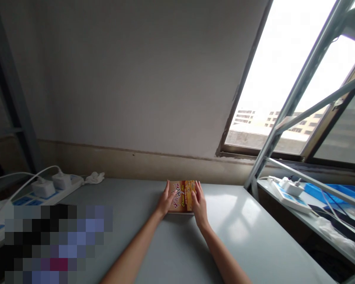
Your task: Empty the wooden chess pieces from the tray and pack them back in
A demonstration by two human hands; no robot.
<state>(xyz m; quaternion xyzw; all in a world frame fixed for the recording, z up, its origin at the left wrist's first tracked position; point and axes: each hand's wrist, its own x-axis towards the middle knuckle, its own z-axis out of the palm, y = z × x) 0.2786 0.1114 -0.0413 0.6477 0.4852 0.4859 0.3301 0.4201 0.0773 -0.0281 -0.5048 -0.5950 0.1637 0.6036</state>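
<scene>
A small orange and brown printed box (pixel 182 196) lies flat on the grey table (pixel 136 205), close to the far edge by the wall. My left hand (pixel 165 201) lies along its left side with fingers stretched out against the box. My right hand (pixel 199 203) lies along its right side in the same way, fingers extended and touching the box. Both forearms reach forward from the bottom of the view. The box is pressed between the two hands and rests on the table.
A white power strip (pixel 51 185) with plugged adapters and white cables sits at the left back. A blurred patch (pixel 57 244) covers the left front. On the right, a second table holds another power strip (pixel 290 193) and a blue tray (pixel 331 192) under a metal frame and a window.
</scene>
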